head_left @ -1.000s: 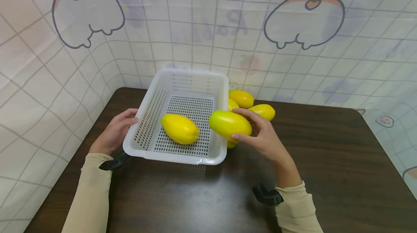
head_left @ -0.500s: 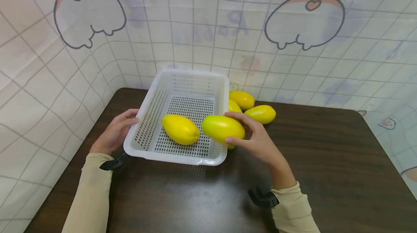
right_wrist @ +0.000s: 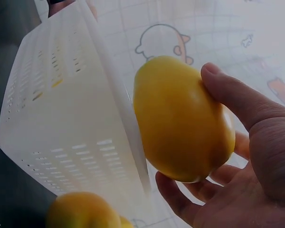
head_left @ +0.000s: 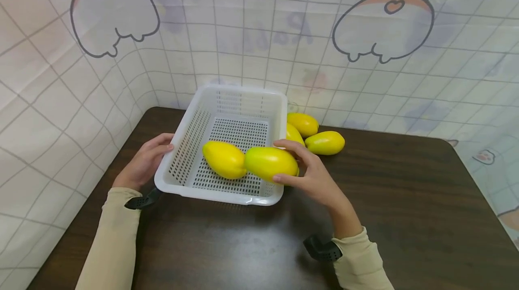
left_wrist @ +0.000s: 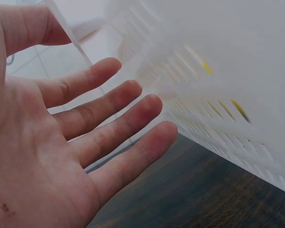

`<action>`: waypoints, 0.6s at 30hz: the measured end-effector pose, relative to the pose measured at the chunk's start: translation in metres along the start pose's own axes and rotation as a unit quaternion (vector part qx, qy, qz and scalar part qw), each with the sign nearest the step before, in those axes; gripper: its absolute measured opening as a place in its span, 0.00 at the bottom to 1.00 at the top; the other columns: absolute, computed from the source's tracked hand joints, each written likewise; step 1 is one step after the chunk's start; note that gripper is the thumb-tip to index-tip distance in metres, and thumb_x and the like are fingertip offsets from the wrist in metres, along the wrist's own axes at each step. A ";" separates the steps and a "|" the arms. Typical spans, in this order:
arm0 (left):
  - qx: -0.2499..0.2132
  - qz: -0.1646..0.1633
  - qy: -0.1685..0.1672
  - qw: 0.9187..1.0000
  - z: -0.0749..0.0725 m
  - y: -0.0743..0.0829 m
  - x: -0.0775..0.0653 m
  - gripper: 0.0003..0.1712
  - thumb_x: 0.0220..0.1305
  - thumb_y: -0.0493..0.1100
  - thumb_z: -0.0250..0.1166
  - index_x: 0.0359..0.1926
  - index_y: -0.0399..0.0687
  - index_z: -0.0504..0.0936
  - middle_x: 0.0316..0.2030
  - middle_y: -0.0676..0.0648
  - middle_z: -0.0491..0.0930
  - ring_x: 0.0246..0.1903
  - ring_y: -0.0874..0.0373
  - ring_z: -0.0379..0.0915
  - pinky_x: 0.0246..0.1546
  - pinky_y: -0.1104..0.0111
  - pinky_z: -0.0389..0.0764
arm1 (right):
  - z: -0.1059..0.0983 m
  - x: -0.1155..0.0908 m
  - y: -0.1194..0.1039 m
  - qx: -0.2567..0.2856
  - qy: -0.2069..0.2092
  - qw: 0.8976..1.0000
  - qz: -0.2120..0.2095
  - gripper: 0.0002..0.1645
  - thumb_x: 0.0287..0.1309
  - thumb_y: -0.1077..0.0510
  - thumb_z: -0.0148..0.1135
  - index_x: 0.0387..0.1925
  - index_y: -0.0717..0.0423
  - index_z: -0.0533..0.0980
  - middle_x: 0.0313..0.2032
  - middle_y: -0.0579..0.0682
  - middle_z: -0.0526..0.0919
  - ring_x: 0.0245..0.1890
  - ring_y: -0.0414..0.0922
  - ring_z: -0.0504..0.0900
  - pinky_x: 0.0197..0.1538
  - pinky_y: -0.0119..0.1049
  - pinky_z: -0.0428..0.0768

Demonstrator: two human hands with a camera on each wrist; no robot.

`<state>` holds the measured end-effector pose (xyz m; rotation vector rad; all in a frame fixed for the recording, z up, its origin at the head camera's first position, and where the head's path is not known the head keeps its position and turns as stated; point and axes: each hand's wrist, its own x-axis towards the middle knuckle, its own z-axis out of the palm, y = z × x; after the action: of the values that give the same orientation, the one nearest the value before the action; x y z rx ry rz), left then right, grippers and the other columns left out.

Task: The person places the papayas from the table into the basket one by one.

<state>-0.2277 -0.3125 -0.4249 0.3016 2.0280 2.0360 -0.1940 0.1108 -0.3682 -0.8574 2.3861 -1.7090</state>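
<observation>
My right hand [head_left: 314,177] holds a smooth, oblong yellow-green fruit [head_left: 269,164], shaped like a mango or small papaya, above the right rim of a white slotted plastic basket [head_left: 202,194]. Thumb and fingers lie on opposite sides of this fruit [right_wrist: 183,118] in the right wrist view. Inside the basket lies a yellow fruit [head_left: 224,160] of the same shape; the held one overlaps its right end in the head view. At the basket's left rim is my left hand [head_left: 143,161], its thumb hooked over the rim and its fingers [left_wrist: 118,137] stretched along the outer side.
Several more yellow fruits [head_left: 325,142] lie on the dark wooden table [head_left: 405,200] behind and right of the basket, partly hidden by it. A patterned cloth [head_left: 259,24] with grid lines and cartoon animals hangs close behind the table and on its left.
My right hand has moved left with the fruit, from beside the right rim to over the basket's inside. My left hand stays at the left rim, and the basket keeps its place.
</observation>
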 end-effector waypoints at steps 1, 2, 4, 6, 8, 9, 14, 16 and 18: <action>-0.001 0.000 -0.001 1.000 0.000 0.000 0.000 0.18 0.75 0.44 0.47 0.63 0.52 0.67 0.52 0.52 0.74 0.46 0.58 0.80 0.45 0.61 0.83 | 0.001 0.000 0.000 0.000 0.000 1.000 -0.003 0.36 0.53 0.55 0.71 0.64 0.44 0.68 0.63 0.48 0.72 0.53 0.45 0.73 0.60 0.38 0.74; 0.000 0.000 -0.002 1.000 0.000 0.000 0.000 0.18 0.75 0.44 0.47 0.63 0.52 0.67 0.52 0.52 0.74 0.46 0.58 0.80 0.46 0.61 0.82 | 0.001 0.000 -0.001 -0.001 -0.001 1.000 -0.004 0.36 0.53 0.55 0.71 0.64 0.44 0.68 0.62 0.48 0.72 0.53 0.45 0.74 0.60 0.40 0.74; 0.005 0.002 -0.004 1.000 0.000 0.000 0.000 0.19 0.75 0.45 0.47 0.64 0.52 0.66 0.52 0.52 0.74 0.47 0.58 0.79 0.46 0.61 0.82 | 0.002 0.000 -0.002 -0.005 -0.001 1.000 -0.008 0.36 0.53 0.55 0.71 0.63 0.45 0.69 0.61 0.47 0.73 0.54 0.45 0.74 0.59 0.44 0.74; 0.006 -0.001 -0.001 1.000 0.001 0.000 0.000 0.19 0.75 0.45 0.48 0.64 0.52 0.67 0.52 0.53 0.74 0.47 0.58 0.79 0.47 0.61 0.82 | 0.003 0.000 -0.004 -0.008 -0.002 1.000 -0.009 0.35 0.53 0.56 0.71 0.63 0.47 0.69 0.60 0.45 0.75 0.55 0.46 0.74 0.59 0.48 0.75; 0.006 -0.005 0.003 1.000 0.001 0.000 0.001 0.19 0.75 0.46 0.48 0.63 0.52 0.67 0.52 0.52 0.74 0.47 0.58 0.79 0.47 0.61 0.82 | 0.003 0.000 -0.006 -0.012 -0.005 1.000 -0.008 0.35 0.53 0.56 0.71 0.63 0.47 0.70 0.60 0.45 0.75 0.57 0.47 0.74 0.58 0.51 0.75; 0.005 -0.007 0.006 1.000 0.002 0.000 0.000 0.19 0.75 0.46 0.48 0.63 0.52 0.67 0.52 0.52 0.74 0.47 0.58 0.79 0.46 0.61 0.82 | 0.003 0.000 -0.006 -0.014 -0.006 1.000 -0.007 0.34 0.53 0.57 0.70 0.62 0.48 0.70 0.60 0.45 0.75 0.58 0.48 0.74 0.59 0.51 0.75; 0.016 -0.016 0.015 1.000 0.002 0.000 0.000 0.20 0.74 0.48 0.49 0.63 0.53 0.66 0.54 0.52 0.72 0.47 0.58 0.79 0.46 0.61 0.83 | -0.001 0.001 -0.008 -0.024 0.001 1.000 -0.005 0.33 0.54 0.57 0.70 0.62 0.49 0.70 0.60 0.52 0.76 0.59 0.54 0.74 0.58 0.53 0.76; 0.026 -0.018 0.019 0.999 0.002 0.000 0.000 0.20 0.74 0.50 0.50 0.63 0.55 0.66 0.55 0.53 0.72 0.48 0.58 0.79 0.47 0.61 0.82 | -0.004 0.000 -0.007 -0.025 0.010 1.000 -0.005 0.33 0.54 0.58 0.70 0.62 0.49 0.70 0.60 0.53 0.76 0.59 0.54 0.74 0.58 0.53 0.76; 0.031 -0.017 0.019 0.999 0.002 0.000 0.000 0.21 0.74 0.50 0.50 0.64 0.54 0.66 0.56 0.53 0.71 0.48 0.57 0.79 0.48 0.60 0.82 | -0.008 0.000 -0.007 -0.026 0.020 0.999 -0.003 0.32 0.54 0.58 0.70 0.61 0.48 0.71 0.59 0.53 0.76 0.59 0.51 0.74 0.58 0.53 0.76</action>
<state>-0.2271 -0.3109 -0.4247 0.2408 2.1077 1.9755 -0.1939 0.1163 -0.3590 -0.8445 2.4662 -1.6895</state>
